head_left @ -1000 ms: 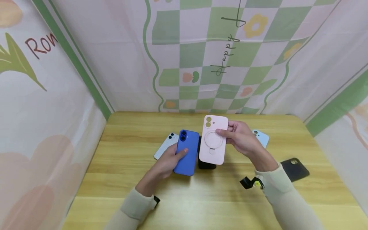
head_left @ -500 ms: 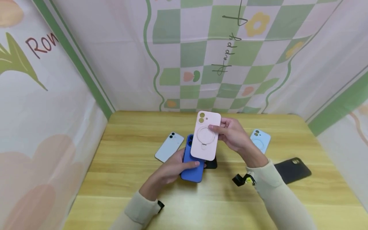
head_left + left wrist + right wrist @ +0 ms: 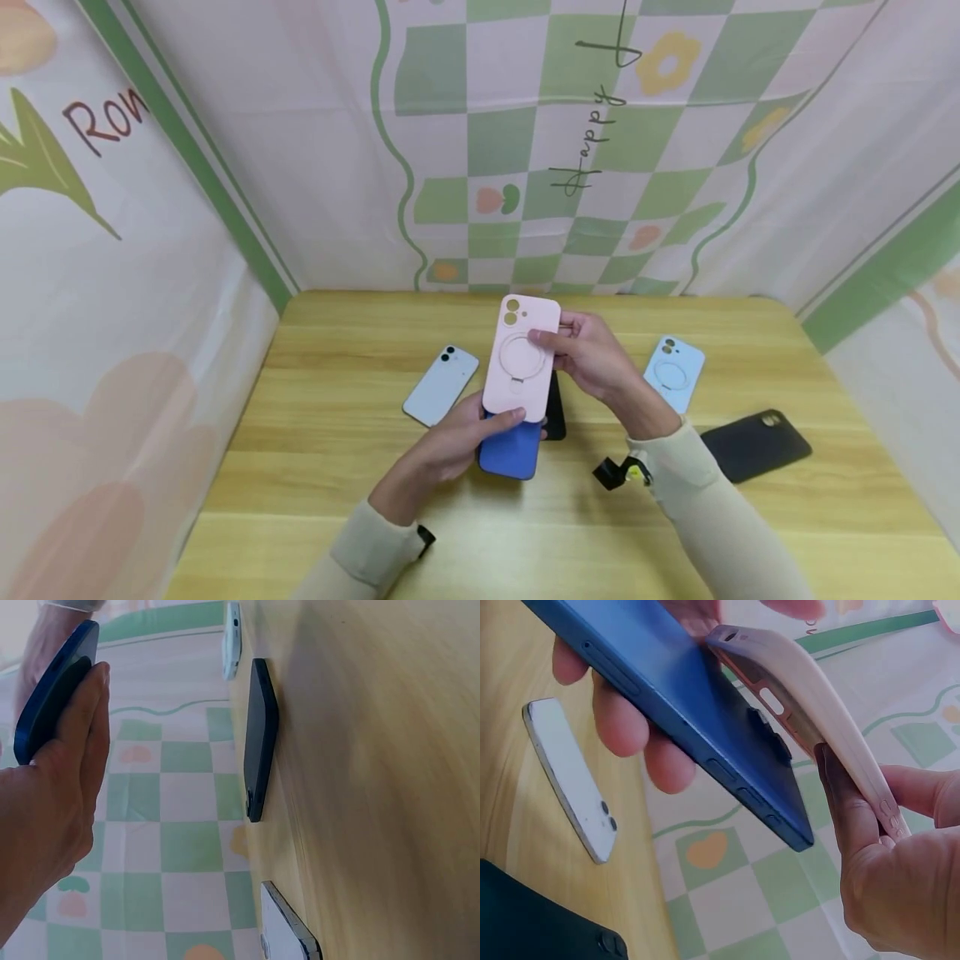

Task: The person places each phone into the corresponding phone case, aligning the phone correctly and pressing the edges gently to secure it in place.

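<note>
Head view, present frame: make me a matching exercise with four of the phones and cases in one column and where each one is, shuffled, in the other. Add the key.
Things
1. pink phone case
2. white phone
3. blue phone
4. light-blue phone case

Places
A. held in the left hand
B. flat on the table, to the right of the right hand
C. gripped by the right hand
D. flat on the table, in its left half

Right pairs: 1-C, 2-D, 3-A, 4-B
</note>
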Available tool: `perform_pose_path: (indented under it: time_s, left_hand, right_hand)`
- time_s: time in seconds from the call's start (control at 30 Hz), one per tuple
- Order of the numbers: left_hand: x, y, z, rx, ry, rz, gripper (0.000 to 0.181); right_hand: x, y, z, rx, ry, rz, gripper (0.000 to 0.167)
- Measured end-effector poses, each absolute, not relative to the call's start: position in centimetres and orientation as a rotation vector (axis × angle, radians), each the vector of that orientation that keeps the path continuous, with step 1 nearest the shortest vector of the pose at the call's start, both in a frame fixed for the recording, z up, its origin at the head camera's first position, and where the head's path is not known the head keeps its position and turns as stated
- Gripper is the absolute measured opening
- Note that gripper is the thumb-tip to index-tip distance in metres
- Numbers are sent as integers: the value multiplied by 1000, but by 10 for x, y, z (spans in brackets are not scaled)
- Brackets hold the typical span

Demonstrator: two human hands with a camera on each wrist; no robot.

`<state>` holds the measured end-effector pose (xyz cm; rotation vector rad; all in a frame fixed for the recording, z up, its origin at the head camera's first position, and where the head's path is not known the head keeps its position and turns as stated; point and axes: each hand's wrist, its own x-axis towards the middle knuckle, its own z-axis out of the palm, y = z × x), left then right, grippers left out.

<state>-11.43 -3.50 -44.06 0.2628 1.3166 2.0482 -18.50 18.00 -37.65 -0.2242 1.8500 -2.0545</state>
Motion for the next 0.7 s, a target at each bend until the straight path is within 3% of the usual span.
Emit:
perform_pose_path:
  time_s: [0.7]
  left_hand:
    - [-120,-38,-442,269,1234,2142,54]
  right_hand:
    - [-174,169,-389,-181,1891,-1949,38]
